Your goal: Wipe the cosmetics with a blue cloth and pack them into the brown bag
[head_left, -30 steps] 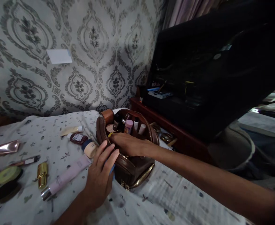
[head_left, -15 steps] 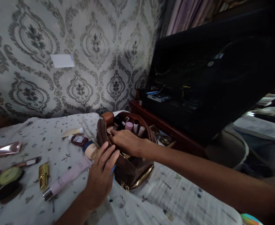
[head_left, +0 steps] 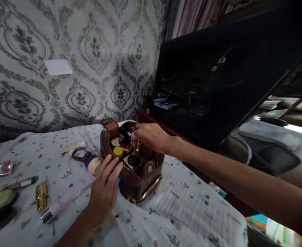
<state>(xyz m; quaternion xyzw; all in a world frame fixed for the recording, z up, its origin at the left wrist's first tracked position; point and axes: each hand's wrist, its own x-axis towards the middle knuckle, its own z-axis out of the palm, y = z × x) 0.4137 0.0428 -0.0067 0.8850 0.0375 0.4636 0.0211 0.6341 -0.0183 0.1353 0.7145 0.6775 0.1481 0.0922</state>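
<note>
The brown bag (head_left: pixel 126 181) stood unzipped on the printed sheet (head_left: pixel 192 195), leathery and probably soft-walled, likely weighted by contents like the yellow-lidded container (head_left: pixel 117 151); its rim seemed the surest grip. At the bag's left side lay the left hand (head_left: pixel 103 190), fingers loosely spread; over its far right curled the right hand (head_left: pixel 152 136), whether pinching anything I could not tell.

We have the bag (head_left: pixel 140 185) mid-frame on the sheet (head_left: pixel 182 206), containers (head_left: pixel 118 151) inside. Our right hand (head_left: pixel 152 137) is at its opening, left hand (head_left: pixel 102 192) at its left side. Bottle (head_left: pixel 81 154) and tube (head_left: pixel 70 195) lie left; wall (head_left: pixel 45 92) behind.
</note>
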